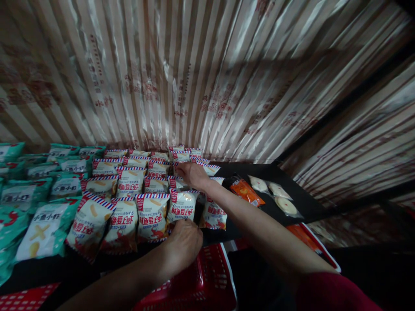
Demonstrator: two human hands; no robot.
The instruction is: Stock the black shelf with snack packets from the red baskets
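Rows of white snack bags (152, 218) with red lettering and striped top edges stand on a black shelf. My left hand (184, 242) is closed at the lower edge of a front-row snack bag (183, 204), its fingertips hidden behind the knuckles. Further back, my right hand (194, 175) reaches over the front rows. Its fingers are bent together against the upper part of a snack bag (177, 166) in a rear row, and the hand covers part of that bag. A dark gap shows just right of the bag at my left hand.
Green-and-white snack bags (43, 229) fill the left side. To the right lie an orange packet (246, 192) and several clear-wrapped round pale items (287, 206). A red basket (223, 276) sits below the shelf, with a white-rimmed red tray (324, 248) farther right. A striped sheet (181, 77) hangs behind.
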